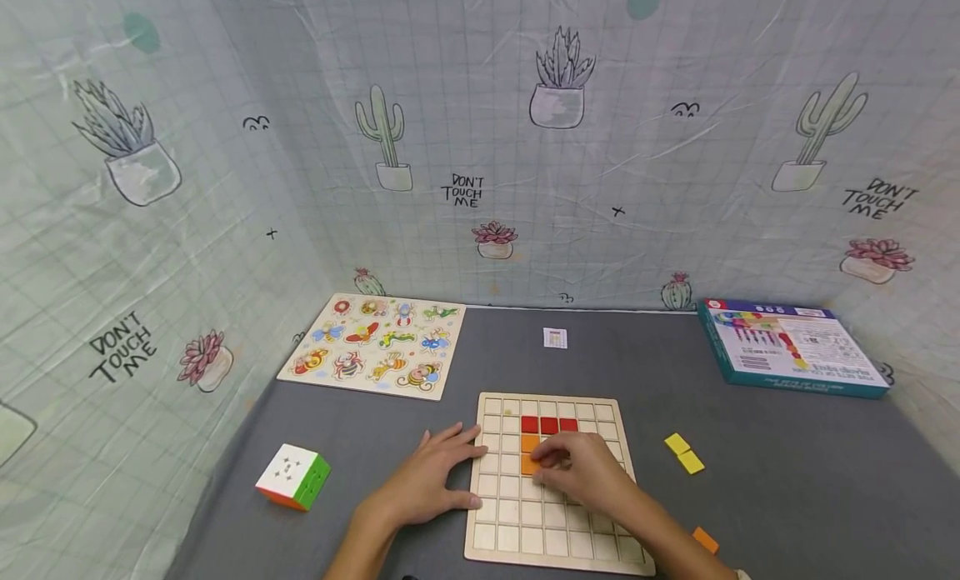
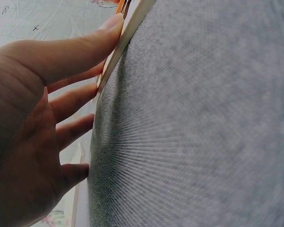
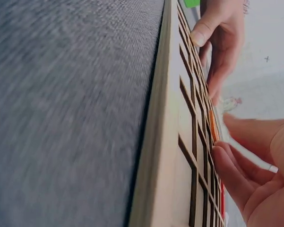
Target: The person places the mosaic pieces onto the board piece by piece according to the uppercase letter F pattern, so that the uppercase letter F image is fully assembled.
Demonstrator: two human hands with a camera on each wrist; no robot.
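A square wooden grid board [image 1: 504, 487] lies on the grey table. Three red tiles [image 1: 549, 426] sit in a row in its upper cells. Below the left one, two orange tiles [image 1: 529, 465] are stacked downward in a column. My right hand [image 1: 588, 473] is over the board, with fingertips right at the lower orange tile; in the right wrist view, thumb and fingers [image 3: 234, 177] stand apart with a gap between them. My left hand [image 1: 429, 477] spreads along the board's left edge, its thumb [image 2: 111, 26] touching the rim.
Two yellow tiles [image 1: 685, 453] lie right of the board, and an orange tile [image 1: 705, 539] is beside my right forearm. A puzzle cube [image 1: 294, 477] stands at left. Behind are an insect picture board [image 1: 375, 347], a small white card [image 1: 555, 338] and a flat printed box [image 1: 795, 347].
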